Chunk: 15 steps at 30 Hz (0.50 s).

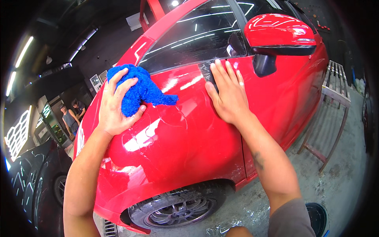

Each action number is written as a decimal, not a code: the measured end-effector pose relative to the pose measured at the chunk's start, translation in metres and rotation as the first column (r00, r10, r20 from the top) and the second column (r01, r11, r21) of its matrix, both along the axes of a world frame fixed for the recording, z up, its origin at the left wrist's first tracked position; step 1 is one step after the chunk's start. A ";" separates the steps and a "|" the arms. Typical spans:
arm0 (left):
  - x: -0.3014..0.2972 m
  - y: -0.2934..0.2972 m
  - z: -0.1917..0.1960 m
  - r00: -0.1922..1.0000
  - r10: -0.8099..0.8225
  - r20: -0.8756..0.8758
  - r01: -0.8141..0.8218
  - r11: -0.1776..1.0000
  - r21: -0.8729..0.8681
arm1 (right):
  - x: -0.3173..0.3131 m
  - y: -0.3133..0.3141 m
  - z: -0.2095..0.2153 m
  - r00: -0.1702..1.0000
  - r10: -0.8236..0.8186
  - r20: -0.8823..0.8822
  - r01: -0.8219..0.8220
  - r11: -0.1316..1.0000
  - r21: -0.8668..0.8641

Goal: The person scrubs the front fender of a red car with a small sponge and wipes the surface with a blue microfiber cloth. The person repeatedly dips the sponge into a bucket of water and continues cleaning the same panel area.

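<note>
A person's left hand (114, 106) bunches a blue microfibre cloth (138, 93) against a red car's front wing (177, 138), fingers closed on it; the right hand (229, 94) rests flat, fingers spread, beneath the side mirror (280, 33). Paint gleams; streaks remain lower down.
</note>
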State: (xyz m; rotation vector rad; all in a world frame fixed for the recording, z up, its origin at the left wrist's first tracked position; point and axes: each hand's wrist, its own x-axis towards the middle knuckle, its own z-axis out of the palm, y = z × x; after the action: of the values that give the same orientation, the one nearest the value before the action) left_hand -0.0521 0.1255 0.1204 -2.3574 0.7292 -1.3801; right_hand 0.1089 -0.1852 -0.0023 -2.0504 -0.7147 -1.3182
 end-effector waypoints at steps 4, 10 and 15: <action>-0.007 0.012 0.003 0.999 0.035 -0.007 -0.035 0.999 -0.008 | -0.058 0.001 -0.101 0.981 0.111 -0.162 -0.128 0.987 -0.102; -0.005 -0.001 0.010 1.000 0.004 0.002 -0.004 1.000 0.026 | -0.021 -0.006 -0.055 0.996 -0.066 0.059 0.072 0.992 -0.103; -0.013 0.002 0.003 1.000 0.003 0.012 -0.003 1.000 0.000 | -0.028 0.017 -0.032 0.999 -0.029 -0.029 0.027 0.997 -0.076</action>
State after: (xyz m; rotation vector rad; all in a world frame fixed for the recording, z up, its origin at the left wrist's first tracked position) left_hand -0.0652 0.1275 0.1234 -2.3475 0.7219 -1.3921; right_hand 0.0805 -0.1683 -0.0340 -2.1428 -0.7354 -1.2909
